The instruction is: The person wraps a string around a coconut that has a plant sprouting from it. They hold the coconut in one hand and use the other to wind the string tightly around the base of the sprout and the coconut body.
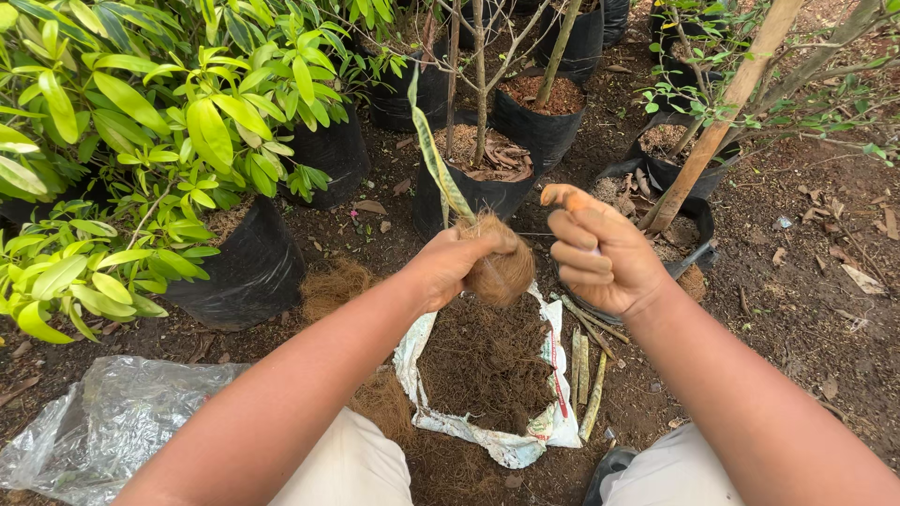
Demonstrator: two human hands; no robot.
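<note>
My left hand [450, 267] grips a brown coir fibre ball [503, 269] with a long green-and-yellow striped leaf [433, 155] rising from it. My right hand [600, 253] hovers just right of the ball, its fingers curled; a thin thread seems to run from it toward the ball. Below both hands lies an open white sack [525, 431] filled with dark coir soil [483, 361].
Black grow bags [248, 272] with leafy green plants stand at left, and more bags [539, 126] with thin stems at the back. A wooden stake [717, 122] leans at right. Clear plastic sheet [103, 422] lies at lower left. Cut leaf strips [586, 370] lie beside the sack.
</note>
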